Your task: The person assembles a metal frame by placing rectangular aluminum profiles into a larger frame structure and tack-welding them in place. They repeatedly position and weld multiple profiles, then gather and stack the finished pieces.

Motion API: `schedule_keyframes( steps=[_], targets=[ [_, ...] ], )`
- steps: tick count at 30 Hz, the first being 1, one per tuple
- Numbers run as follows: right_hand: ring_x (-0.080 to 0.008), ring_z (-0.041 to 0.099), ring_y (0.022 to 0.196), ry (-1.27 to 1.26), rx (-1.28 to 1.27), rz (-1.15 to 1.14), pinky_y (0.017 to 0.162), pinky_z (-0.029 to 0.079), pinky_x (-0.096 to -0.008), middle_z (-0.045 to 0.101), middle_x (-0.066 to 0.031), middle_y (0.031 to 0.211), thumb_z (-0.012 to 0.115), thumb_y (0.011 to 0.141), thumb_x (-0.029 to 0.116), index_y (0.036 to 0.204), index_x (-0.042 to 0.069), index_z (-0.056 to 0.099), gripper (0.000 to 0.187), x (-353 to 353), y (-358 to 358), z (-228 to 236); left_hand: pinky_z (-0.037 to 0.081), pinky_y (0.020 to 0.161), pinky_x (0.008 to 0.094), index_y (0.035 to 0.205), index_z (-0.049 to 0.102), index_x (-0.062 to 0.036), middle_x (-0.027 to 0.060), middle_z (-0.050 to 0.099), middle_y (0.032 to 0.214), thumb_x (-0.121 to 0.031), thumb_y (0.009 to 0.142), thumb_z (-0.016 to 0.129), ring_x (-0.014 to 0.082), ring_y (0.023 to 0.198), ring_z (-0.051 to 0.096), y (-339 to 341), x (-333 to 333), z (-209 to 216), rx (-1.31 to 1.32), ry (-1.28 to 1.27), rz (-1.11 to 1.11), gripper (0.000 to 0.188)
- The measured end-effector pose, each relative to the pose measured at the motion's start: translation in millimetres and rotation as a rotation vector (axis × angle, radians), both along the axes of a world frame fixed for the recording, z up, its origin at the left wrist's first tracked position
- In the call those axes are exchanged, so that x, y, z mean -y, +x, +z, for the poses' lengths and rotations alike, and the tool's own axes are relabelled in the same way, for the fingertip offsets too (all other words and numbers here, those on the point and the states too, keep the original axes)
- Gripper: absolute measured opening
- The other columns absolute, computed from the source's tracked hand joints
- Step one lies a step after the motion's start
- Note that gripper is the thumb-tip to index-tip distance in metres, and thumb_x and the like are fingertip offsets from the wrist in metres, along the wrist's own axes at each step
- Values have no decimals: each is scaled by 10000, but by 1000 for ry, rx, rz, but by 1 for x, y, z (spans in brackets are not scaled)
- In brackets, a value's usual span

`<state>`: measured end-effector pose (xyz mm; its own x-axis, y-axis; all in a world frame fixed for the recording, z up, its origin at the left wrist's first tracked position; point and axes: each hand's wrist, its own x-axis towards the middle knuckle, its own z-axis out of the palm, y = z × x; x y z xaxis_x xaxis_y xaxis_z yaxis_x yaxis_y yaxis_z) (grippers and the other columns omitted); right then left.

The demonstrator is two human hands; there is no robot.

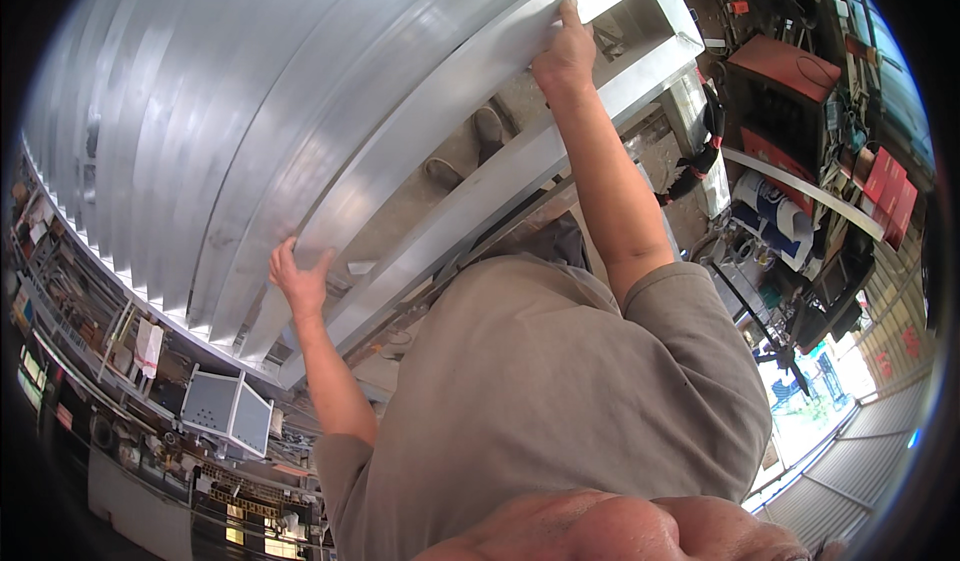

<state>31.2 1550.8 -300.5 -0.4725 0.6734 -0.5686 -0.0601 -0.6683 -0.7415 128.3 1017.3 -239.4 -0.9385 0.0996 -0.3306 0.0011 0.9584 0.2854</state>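
The person's face is at the bottom edge, below a brown shirt. Silvery metal slats in a frame fill the upper left. Left of centre, the left hand touches one, thumb apart from fingers; top centre, the right hand's fingers are partly hidden, grip unclear.

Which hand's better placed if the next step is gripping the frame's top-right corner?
Right, probably: the right hand is at the metal slat, close to that frame corner; the left hand is near the slat's other end.
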Motion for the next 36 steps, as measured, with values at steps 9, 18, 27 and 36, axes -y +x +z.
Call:
schedule_keyframes(
  steps=[9, 18, 27, 36],
  targets=[
    [-316, 599, 1201, -20, 8, -42, 990, 543, -501, 552, -155, 1364, 556, 1076, 210, 1429, 14, 417, 427, 3, -1, 4, 294, 1139, 530, 1342, 606, -134, 79, 589, 1281, -356, 640, 946, 318, 1276, 508, -8, -24, 9, -56, -25, -114, 811],
    [-344, 575, 1249, -3, 7, 20, 1048, 507, -519, 513, -179, 1419, 617, 1062, 270, 1450, 14, 357, 533, 2, 3, 11, 282, 1147, 534, 1384, 585, -126, 91, 577, 1316, -409, 677, 924, 336, 1300, 486, -17, -42, 11, 20, -29, -126, 834],
    [-341, 573, 1255, -23, 11, -16, 1051, 507, -522, 509, -184, 1422, 611, 1064, 262, 1450, 10, 351, 530, 3, -2, 8, 304, 1126, 533, 1378, 592, -132, 88, 584, 1300, -403, 676, 929, 328, 1288, 499, -19, -41, 10, 22, -17, -123, 825],
    [-305, 625, 1159, 5, 32, -33, 952, 573, -487, 574, -147, 1336, 526, 1080, 200, 1418, 7, 452, 396, 6, -5, 13, 313, 1117, 540, 1376, 594, -135, 83, 588, 1292, -401, 681, 926, 324, 1279, 507, -21, -42, 10, 24, -36, -126, 815]
  ],
)
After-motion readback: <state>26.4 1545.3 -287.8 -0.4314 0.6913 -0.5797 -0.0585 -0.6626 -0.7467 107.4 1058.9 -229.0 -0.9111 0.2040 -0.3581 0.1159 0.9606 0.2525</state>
